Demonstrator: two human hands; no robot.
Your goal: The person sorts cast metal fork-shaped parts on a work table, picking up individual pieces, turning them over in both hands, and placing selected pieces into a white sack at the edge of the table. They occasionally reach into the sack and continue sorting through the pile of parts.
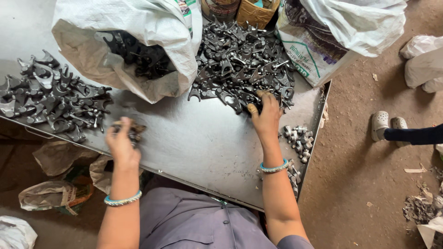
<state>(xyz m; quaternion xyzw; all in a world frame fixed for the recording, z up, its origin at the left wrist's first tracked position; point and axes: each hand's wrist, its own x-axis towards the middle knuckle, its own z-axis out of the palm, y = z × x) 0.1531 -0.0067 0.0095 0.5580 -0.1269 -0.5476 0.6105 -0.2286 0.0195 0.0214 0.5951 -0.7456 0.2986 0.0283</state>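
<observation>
My left hand [121,140] is closed around a dark forked metal part [134,130] just above the grey metal table [194,143], right of a pile of the same forked parts [53,97] at the table's left. My right hand [266,115] reaches into the near edge of a bigger heap of dark forked parts [242,62] at the back middle, fingers spread on the pieces. Whether it grips one is hidden by the fingers. Both wrists wear blue bead bangles.
An open white sack [138,50] holding more dark parts lies at the back left. A second printed sack [332,32] leans at the right. Small silvery pieces [299,138] lie along the table's right edge. Another person's sandalled feet [388,123] stand on the dirt floor.
</observation>
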